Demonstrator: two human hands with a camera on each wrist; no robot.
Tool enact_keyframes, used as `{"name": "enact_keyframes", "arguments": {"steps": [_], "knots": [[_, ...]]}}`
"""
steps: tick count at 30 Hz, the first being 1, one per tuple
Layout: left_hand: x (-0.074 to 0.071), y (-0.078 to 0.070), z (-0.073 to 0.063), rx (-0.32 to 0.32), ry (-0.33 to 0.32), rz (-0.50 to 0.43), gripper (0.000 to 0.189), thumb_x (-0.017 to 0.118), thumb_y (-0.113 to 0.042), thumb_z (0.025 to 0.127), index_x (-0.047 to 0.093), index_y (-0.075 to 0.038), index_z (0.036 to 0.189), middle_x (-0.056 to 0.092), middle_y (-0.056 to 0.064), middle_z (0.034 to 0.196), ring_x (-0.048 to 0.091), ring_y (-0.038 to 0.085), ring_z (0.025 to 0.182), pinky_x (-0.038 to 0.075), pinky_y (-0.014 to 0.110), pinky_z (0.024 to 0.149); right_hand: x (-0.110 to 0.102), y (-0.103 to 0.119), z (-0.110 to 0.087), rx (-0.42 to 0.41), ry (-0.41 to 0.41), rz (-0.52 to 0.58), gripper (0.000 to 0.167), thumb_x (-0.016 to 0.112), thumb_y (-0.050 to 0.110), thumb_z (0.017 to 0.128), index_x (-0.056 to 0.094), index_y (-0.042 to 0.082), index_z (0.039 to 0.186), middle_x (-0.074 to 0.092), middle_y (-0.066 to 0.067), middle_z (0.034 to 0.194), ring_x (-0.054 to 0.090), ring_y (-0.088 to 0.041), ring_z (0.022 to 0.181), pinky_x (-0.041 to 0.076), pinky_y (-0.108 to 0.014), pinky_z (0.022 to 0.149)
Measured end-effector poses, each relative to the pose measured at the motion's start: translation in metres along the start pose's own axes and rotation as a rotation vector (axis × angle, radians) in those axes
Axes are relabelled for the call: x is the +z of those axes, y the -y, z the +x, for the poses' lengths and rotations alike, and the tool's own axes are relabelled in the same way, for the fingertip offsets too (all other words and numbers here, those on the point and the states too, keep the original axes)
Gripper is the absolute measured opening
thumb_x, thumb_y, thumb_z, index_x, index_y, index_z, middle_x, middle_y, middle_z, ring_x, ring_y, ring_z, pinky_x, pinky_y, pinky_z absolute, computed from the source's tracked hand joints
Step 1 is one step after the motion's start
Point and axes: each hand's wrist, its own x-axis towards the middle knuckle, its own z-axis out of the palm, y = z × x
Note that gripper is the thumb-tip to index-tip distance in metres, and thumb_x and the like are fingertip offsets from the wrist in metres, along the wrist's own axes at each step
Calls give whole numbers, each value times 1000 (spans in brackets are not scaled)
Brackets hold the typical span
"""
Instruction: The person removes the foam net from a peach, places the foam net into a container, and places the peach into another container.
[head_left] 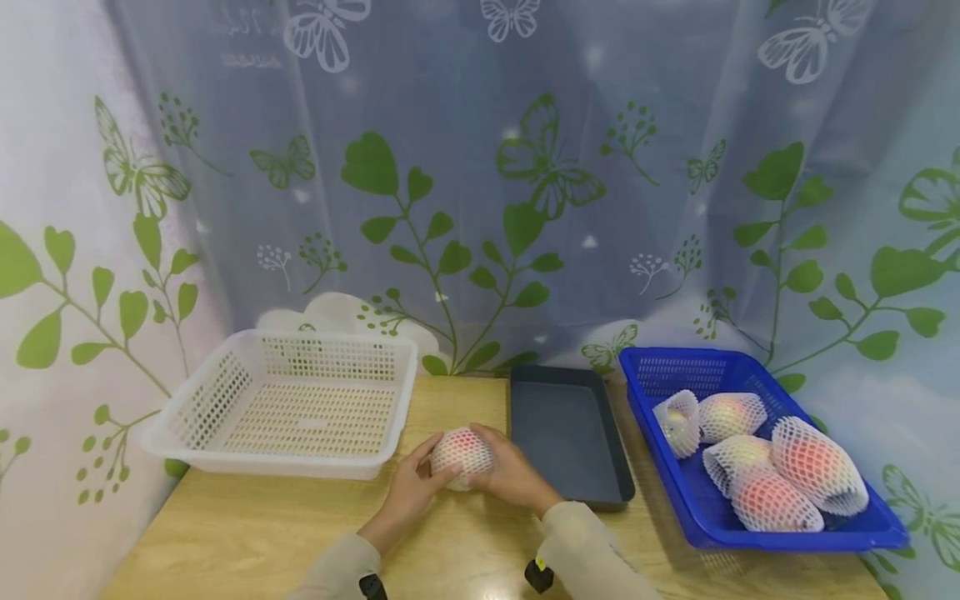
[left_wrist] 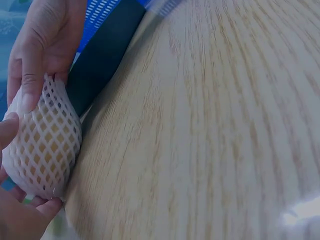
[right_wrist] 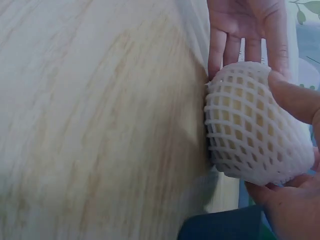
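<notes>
Between the grasping fingers [left_wrist: 48, 209] of left hand [head_left: 417, 482] and right hand [head_left: 512, 472] lies foam-netted fruit [head_left: 461, 454], long axis roughly hand to hand.

The head view looks forward and down across the table [head_left: 247, 533]; the 2 wrist views (much nearer) face the netted fruit [left_wrist: 46, 142] from opposite sides, and all 3 share it.

Beige sleeves [head_left: 588, 552]; black wrist devices [head_left: 538, 576], right one yellow-spotted.
</notes>
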Motion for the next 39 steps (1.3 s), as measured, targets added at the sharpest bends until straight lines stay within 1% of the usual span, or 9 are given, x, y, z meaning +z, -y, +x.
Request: {"name": "enact_keyframes", "arguments": {"steps": [4,7,12,16,20,25,32,36,39], "knots": [[-1,3,-1,-23,-3,-1,66,70,-8,87,37,5,143,35,30,145,43,45,128,46,40,100,4,0,-1,43,25,-15,90,80,22,78,28,0,149,37,-23,147,46,-40,126,43,-53,100],[-1,3,-2,-20,7,-21,66,70,-8,88,37,6,143,36,31,144,44,46,127,49,39,97,5,1,-1,29,8,-47,93,81,24,77,28,-3,148,40,-26,144,47,-41,124,44,-54,99],[-1,3,-1,-9,21,-73,63,68,-4,88,37,8,142,37,32,142,47,47,122,53,35,90,6,2,0,11,-24,-85,88,82,21,77,33,-5,145,44,-25,140,49,-40,123,43,-52,100],[-2,6,-1,-24,5,-97,61,68,0,87,39,7,140,38,31,142,50,44,120,54,32,87,8,1,0,15,-21,-103,85,81,20,78,34,-3,145,45,-23,141,50,-38,122,45,-51,99],[-2,4,0,-28,-1,-106,61,69,0,86,41,7,139,39,29,141,52,41,118,54,30,86,8,2,0,0,-45,-114,85,81,21,77,36,-2,144,46,-21,139,51,-36,120,46,-50,97],[0,-3,-3,-13,3,-115,60,69,0,86,42,7,139,40,29,140,53,39,116,53,26,84,5,1,-4,-21,-74,-83,84,81,25,77,38,0,144,48,-20,138,53,-35,118,48,-50,93],[8,-16,-8,15,12,-99,61,71,-6,85,44,4,139,42,27,139,54,39,116,54,26,83,-11,5,-14,-52,-84,10,81,82,29,76,41,12,144,47,-12,138,52,-29,118,48,-48,91],[12,-22,-10,19,41,-108,62,71,-7,86,42,5,140,42,28,139,54,40,117,54,30,86,-18,7,-19,-73,-90,23,83,84,27,74,41,12,144,47,-13,138,51,-30,118,45,-50,93],[14,-27,-12,17,40,-92,63,72,-8,86,41,4,140,44,27,138,55,38,116,53,29,87,-21,10,-22,-82,-93,12,86,84,26,73,39,10,145,47,-16,139,52,-32,117,46,-50,92]]}}
